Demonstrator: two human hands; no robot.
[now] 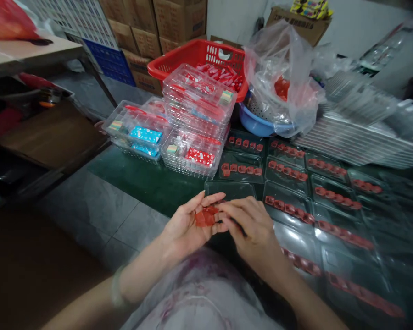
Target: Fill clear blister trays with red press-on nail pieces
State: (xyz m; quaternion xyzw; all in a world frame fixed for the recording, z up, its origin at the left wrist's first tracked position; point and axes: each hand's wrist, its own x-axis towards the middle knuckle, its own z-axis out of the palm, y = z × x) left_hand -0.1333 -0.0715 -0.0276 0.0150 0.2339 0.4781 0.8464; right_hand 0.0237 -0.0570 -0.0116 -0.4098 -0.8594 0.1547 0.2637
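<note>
My left hand (189, 229) is palm up with its fingers loosely curled, and it cradles several small red translucent plastic pieces (205, 217). Over its fingers comes my right hand (249, 224), with thumb and fingertips pinched together at the edge of these pieces. What exactly lies between the right fingertips is hard to make out. Just beyond both hands lies a clear plastic tray (230, 188), partly covered by them. To the right, rows of clear trays (287, 195) each carry a line of similar red pieces (289, 210) on the dark green table (151, 185).
Stacked clear boxes (199, 98) with red and blue patterned packets stand at the back. Behind them is a red basket (192, 50) of small red items. A blue basin (258, 121) with a plastic bag (285, 68) sits beside stacked clear trays (358, 133). Cartons (179, 20) line the wall.
</note>
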